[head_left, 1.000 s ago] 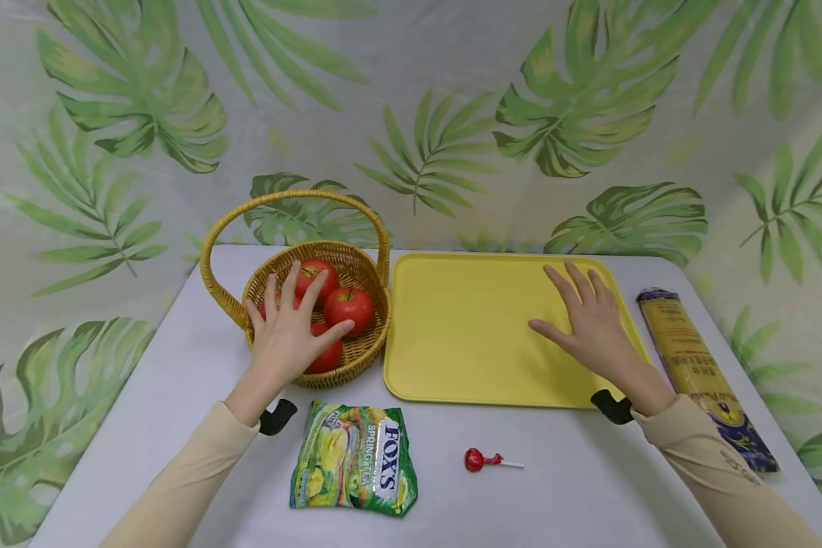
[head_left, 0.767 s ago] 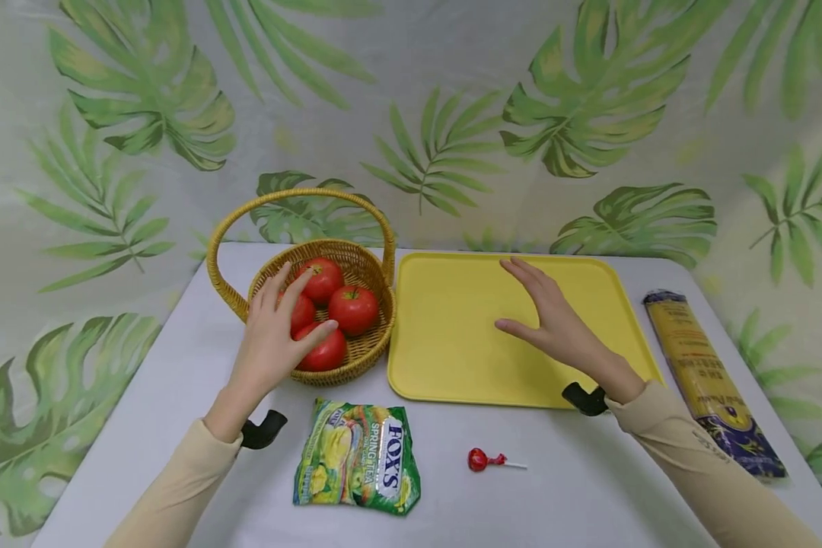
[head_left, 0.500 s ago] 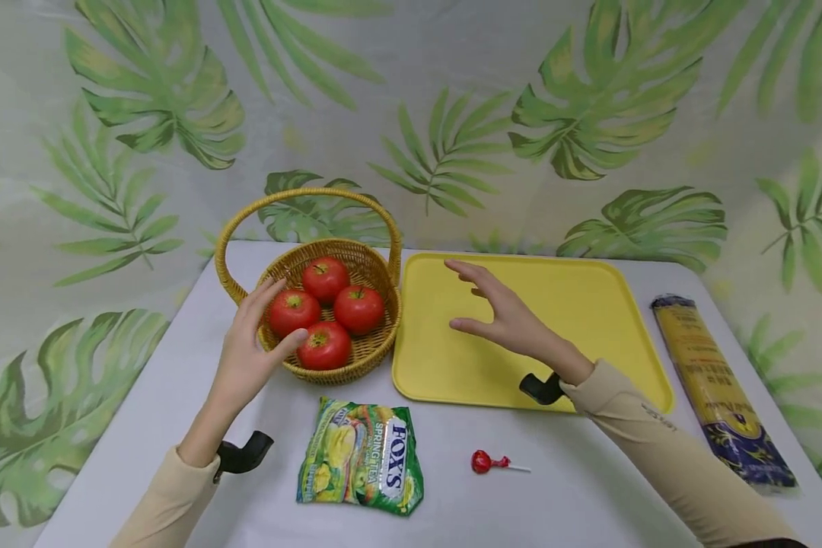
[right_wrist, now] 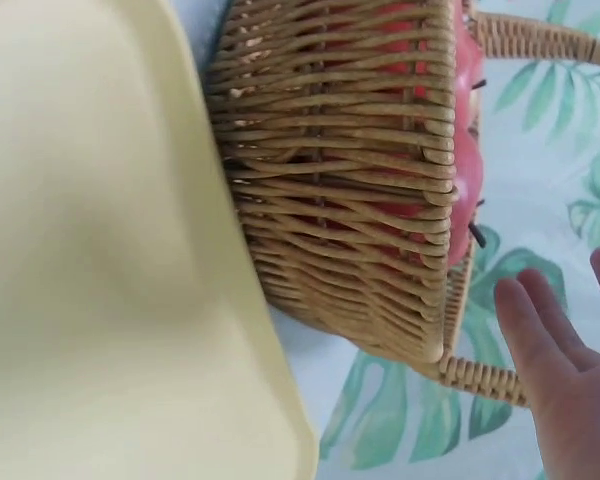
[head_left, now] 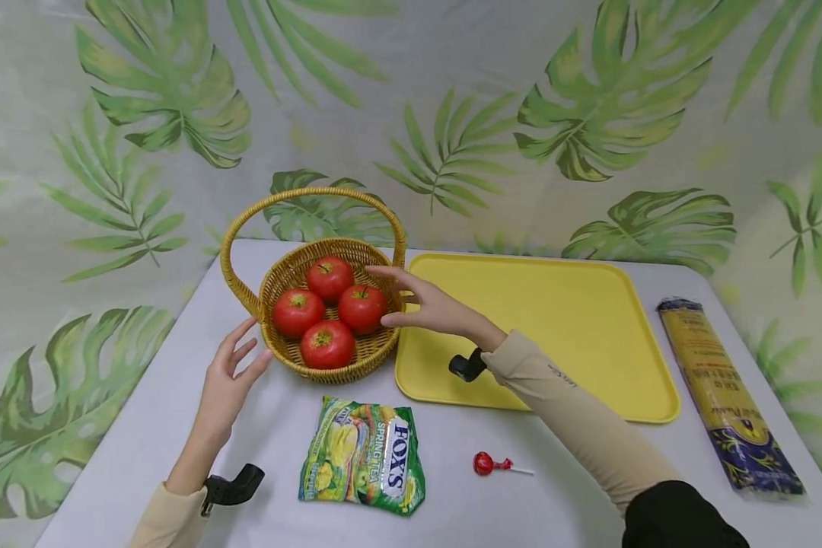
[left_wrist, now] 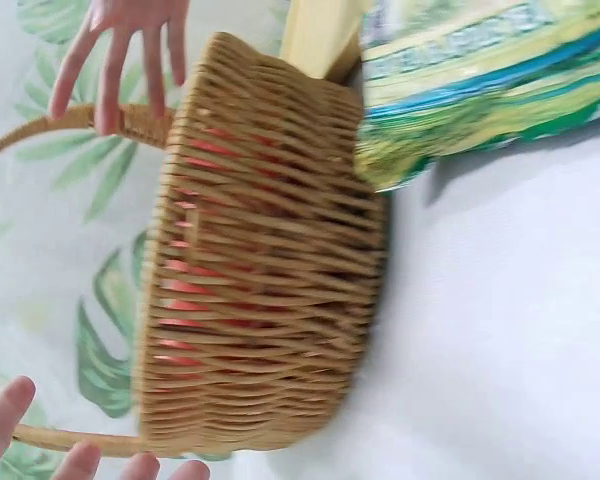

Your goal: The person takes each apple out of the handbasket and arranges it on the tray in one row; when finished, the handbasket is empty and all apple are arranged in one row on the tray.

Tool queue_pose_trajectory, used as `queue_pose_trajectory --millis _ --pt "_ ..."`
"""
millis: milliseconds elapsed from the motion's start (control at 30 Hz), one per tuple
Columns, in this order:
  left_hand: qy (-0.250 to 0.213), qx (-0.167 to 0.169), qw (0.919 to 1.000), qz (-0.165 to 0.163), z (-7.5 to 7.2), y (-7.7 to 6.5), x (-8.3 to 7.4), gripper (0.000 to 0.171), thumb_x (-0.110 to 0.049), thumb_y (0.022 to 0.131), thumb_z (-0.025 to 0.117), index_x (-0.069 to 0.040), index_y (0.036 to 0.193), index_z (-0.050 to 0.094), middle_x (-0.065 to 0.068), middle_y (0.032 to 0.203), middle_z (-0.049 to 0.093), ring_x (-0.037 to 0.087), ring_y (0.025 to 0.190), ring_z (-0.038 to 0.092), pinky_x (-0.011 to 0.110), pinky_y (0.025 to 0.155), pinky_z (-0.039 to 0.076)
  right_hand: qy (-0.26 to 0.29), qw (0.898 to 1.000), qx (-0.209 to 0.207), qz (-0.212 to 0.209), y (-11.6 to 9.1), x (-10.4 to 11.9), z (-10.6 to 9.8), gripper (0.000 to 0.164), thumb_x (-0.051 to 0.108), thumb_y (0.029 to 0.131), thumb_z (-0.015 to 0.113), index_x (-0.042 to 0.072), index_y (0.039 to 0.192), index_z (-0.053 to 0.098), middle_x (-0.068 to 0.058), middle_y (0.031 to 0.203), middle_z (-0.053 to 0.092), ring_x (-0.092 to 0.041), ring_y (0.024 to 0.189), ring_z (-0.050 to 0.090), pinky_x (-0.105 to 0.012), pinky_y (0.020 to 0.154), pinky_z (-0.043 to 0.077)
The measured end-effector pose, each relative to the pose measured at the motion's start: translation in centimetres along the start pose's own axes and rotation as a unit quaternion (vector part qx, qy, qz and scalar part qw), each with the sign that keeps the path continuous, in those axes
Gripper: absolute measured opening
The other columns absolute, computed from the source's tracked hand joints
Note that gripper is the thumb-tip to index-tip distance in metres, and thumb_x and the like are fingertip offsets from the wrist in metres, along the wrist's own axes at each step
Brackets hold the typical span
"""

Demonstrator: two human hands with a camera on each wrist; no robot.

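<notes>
On the left half of the white desk (head_left: pixel 507 517), near its far edge, stands a woven wicker basket (head_left: pixel 377 358) holding four round red fruits (head_left: pixel 327 344), its tall handle (head_left: pixel 308 192) arching over them. The person's left grip (head_left: pixel 222 388), a bare hand, is released: the fingers are spread, slightly bent, and hold nothing, with their tips near the basket's left side, by the foot of the handle. The right grip (head_left: pixel 426 303) is released too, thumb and fingers apart with nothing between them; in the head view its fingertips overlap the basket's right rim. Whether either hand touches the wicker cannot be told.

Just beside the basket, to its right, a yellow tray (head_left: pixel 548 327) lies flat, and the beige right sleeve (head_left: pixel 575 411) slants across its near edge. Nearer the person, in front of the basket, lies a green bag (head_left: pixel 363 457) printed FOX'S and SPRING TEA. Some way to the right of the bag is a red lollipop (head_left: pixel 482 463), its white stick pointing right. Beyond the tray, a long yellow packet (head_left: pixel 719 388) with a dark blue end lies slantwise along the right edge. A pale cloth (head_left: pixel 452 46) patterned with green leaves hangs behind everything.
</notes>
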State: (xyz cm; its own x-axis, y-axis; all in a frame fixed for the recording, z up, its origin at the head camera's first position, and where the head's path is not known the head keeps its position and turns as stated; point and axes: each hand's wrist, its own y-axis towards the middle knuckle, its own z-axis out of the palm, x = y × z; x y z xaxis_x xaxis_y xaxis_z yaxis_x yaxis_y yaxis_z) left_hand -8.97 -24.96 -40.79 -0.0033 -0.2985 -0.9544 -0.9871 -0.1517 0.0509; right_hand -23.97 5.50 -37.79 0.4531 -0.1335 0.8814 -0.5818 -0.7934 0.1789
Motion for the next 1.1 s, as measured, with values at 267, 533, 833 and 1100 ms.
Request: queue_pose_trajectory --millis 267,533,833,1100 --pt "-0.044 0.053 0.9968 -0.041 0.8 0.9 2.5 0.068 -0.023 0.098 0.056 -0.017 0.154 0.017 0.01 0.158 0.006 0.041 0.138 0.02 0.054 0.106 0.03 0.03 0.997 0.051 0.045 3.7 -0.9 0.3 0.07 0.006 0.087 0.068 0.011 0.148 0.035 -0.006 0.151 0.028 -0.023 0.136 0.028 -0.048 0.109 0.027" --pt "-0.088 0.079 0.9907 -0.068 1.5 1.8 3.1 0.072 -0.02 0.098 0.056 -0.024 0.155 0.013 0.006 0.158 -0.001 0.039 0.138 0.021 0.023 0.094 0.042 -0.016 0.989 0.091 0.116 6.0 -1.3 0.8 0.069 0.01 0.084 0.07 0.011 0.146 0.039 -0.009 0.151 0.026 -0.027 0.136 0.025 -0.041 0.107 0.03" --pt "-0.134 0.076 0.9851 -0.075 2.0 2.3 3.6 0.076 -0.009 0.096 0.057 -0.025 0.155 0.011 0.005 0.157 -0.004 0.041 0.136 0.024 0.032 0.096 0.042 -0.056 0.983 0.101 0.142 7.2 -1.8 2.0 0.064 0.003 0.08 0.069 0.011 0.139 0.047 -0.011 0.149 0.029 -0.023 0.133 0.026 -0.034 0.103 0.033" --pt "-0.144 0.079 0.9832 -0.08 2.1 2.3 3.8 0.075 -0.01 0.096 0.057 -0.026 0.154 0.011 0.006 0.157 -0.004 0.042 0.137 0.021 0.047 0.101 0.034 -0.108 0.972 0.093 0.187 7.4 -1.7 2.6 0.061 -0.005 0.078 0.066 0.012 0.135 0.053 -0.015 0.145 0.027 -0.026 0.127 0.028 -0.034 0.097 0.036"
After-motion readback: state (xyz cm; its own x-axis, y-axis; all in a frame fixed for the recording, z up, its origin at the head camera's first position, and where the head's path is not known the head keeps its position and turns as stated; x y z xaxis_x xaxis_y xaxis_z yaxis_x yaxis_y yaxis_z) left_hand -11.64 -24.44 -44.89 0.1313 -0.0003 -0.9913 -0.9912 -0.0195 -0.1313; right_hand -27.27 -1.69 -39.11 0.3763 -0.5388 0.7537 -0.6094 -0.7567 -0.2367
